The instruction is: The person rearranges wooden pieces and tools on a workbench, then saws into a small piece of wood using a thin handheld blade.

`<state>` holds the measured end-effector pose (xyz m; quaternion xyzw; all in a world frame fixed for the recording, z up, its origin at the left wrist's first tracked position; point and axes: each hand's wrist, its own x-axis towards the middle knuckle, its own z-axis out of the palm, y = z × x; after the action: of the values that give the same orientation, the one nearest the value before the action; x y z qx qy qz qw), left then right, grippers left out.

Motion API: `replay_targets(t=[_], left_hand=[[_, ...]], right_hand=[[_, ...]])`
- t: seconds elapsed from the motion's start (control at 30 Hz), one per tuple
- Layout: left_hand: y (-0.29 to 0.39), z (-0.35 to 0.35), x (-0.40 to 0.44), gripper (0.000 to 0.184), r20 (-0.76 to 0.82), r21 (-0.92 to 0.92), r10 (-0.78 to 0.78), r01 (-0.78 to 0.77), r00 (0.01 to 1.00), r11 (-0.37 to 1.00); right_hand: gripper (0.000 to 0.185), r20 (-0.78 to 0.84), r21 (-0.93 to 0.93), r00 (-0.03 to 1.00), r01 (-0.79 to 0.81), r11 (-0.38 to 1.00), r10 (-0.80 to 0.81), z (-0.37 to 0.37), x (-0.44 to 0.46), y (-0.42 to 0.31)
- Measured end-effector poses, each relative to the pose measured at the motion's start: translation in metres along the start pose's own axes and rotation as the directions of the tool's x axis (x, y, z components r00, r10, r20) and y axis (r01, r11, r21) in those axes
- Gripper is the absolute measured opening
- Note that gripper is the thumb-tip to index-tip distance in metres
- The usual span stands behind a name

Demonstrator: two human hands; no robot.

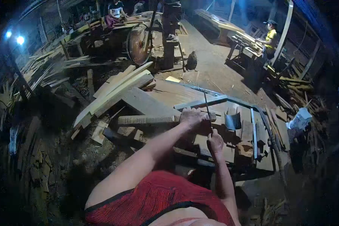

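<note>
My left hand (194,117) is closed over the end part of a wooden beam (148,119) that lies crosswise on the bench. In my right hand (215,142), closed and nearer to my body, is the handle end of what looks like a handsaw (206,102). Its thin dark blade is seen edge-on and points away from me, crossing the beam just right of my left hand. Whether it has cut into the wood I cannot tell. A short end of the beam shows right of the blade. A curved grey metal piece (232,119) sits to the right.
Long planks (118,90) are stacked at the left. A large round wheel (139,44) stands behind them by a dark post (172,37). Two people (116,10) work farther back, one at a right-hand table (248,44). A white sack (300,118) lies among scrap wood at right.
</note>
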<state>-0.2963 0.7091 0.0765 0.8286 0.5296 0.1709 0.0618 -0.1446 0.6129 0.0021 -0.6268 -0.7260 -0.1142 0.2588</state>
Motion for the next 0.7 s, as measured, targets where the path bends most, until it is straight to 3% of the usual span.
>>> replay_targets(t=[0.07, 0.13, 0.2, 0.27, 0.37, 0.4, 0.43, 0.47, 0.5, 0.53, 0.57, 0.6, 0.63, 0.7], left_hand=[[0.000, -0.002, 0.000, 0.048, 0.029, 0.028, -0.001, 0.000, 1.000, 1.000], [0.001, -0.007, 0.000, 0.048, 0.078, 0.046, -0.003, 0.000, 0.997, 0.999], [-0.002, 0.007, -0.003, 0.049, 0.000, 0.033, 0.014, -0.014, 1.000, 0.999], [-0.008, 0.021, 0.005, 0.051, -0.116, 0.036, 0.044, -0.040, 0.992, 0.999], [-0.008, 0.013, 0.004, 0.050, -0.088, 0.025, 0.054, -0.052, 0.995, 0.998], [-0.012, 0.021, 0.008, 0.045, -0.039, -0.006, 0.056, -0.056, 0.998, 0.998], [-0.010, 0.023, 0.007, 0.049, -0.176, 0.019, 0.099, -0.097, 0.979, 0.995], [-0.009, 0.023, 0.008, 0.050, -0.164, 0.017, 0.116, -0.115, 0.980, 0.993], [-0.009, 0.019, 0.003, 0.049, -0.201, -0.102, 0.135, -0.158, 0.970, 0.982], [-0.010, 0.028, 0.010, 0.049, -0.149, 0.049, 0.099, -0.093, 0.984, 0.994], [-0.006, 0.017, 0.009, 0.049, -0.059, 0.034, 0.058, -0.056, 0.997, 0.998], [-0.023, 0.060, 0.021, 0.049, -0.201, 0.021, 0.085, -0.082, 0.976, 0.996], [-0.016, 0.052, 0.018, 0.049, -0.197, 0.020, 0.112, -0.110, 0.974, 0.994], [-0.008, 0.028, 0.009, 0.048, -0.182, 0.139, 0.069, -0.044, 0.981, 0.989]], right_hand=[[0.019, 0.177, 0.140, 0.908, -0.405, 0.904, 0.379, -0.024, -0.003, -0.019], [0.021, 0.305, 0.092, 0.832, -0.511, 0.855, 0.464, -0.064, -0.021, -0.041], [0.025, 0.364, 0.047, 0.812, -0.505, 0.862, 0.456, -0.040, -0.079, -0.018], [0.029, 0.291, 0.219, 0.834, -0.536, 0.816, 0.470, -0.064, -0.124, -0.028], [0.030, 0.268, 0.153, 0.848, -0.505, 0.849, 0.456, -0.059, -0.121, -0.017], [0.033, 0.382, 0.056, 0.791, -0.537, 0.842, 0.478, -0.074, -0.093, -0.026], [0.034, 0.487, 0.028, 0.736, -0.551, 0.834, 0.471, -0.070, -0.072, -0.023], [0.035, 0.581, -0.002, 0.667, -0.572, 0.821, 0.466, -0.055, -0.061, -0.011], [0.037, 0.415, 0.113, 0.823, -0.471, 0.875, 0.389, -0.021, -0.060, 0.005], [0.032, -0.017, 0.177, 0.999, -0.033, 0.984, 0.036, -0.023, -0.045, 0.002], [0.029, 0.124, 0.133, 0.976, -0.196, 0.972, 0.180, -0.020, -0.022, -0.004], [0.026, 0.256, 0.080, 0.915, -0.343, 0.936, 0.313, -0.013, -0.007, -0.004], [0.026, 0.242, 0.073, 0.909, -0.364, 0.928, 0.338, -0.005, -0.009, -0.001], [0.019, 0.222, -0.026, 0.954, -0.203, 0.979, 0.204, 0.009, -0.011, 0.001]])
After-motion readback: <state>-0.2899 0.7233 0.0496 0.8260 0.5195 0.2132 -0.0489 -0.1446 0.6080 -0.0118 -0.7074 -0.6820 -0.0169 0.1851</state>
